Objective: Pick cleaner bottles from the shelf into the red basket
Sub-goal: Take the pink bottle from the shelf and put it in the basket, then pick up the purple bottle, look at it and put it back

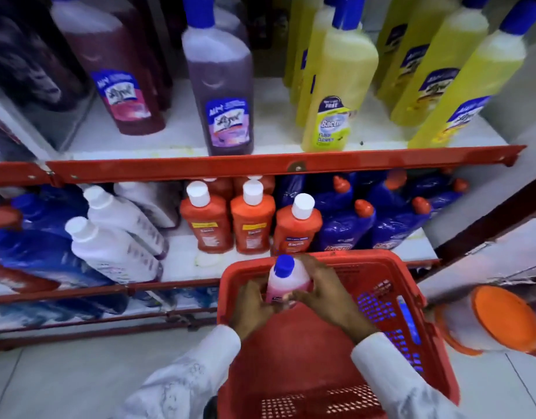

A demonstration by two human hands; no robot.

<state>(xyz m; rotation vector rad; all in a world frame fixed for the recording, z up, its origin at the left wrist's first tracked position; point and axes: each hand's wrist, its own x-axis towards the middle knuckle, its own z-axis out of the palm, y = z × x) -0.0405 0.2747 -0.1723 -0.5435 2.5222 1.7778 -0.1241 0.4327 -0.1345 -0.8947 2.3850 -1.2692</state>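
Two hands wrap one pink cleaner bottle [286,282] with a blue cap, upright at the lower centre of the frame, inside the far end of the red basket [412,297]. Your left hand [254,306] cups its left side; your right hand [324,291] curls around the right side, fingers [300,296] pressed to the label. Neither palm is spread flat. Judging by the liquid fill, expect it to be fairly heavy and its smooth plastic slippery, so grip the body below the shoulder, not the cap. More bottles stand on the shelf [279,164] across the upper frame.
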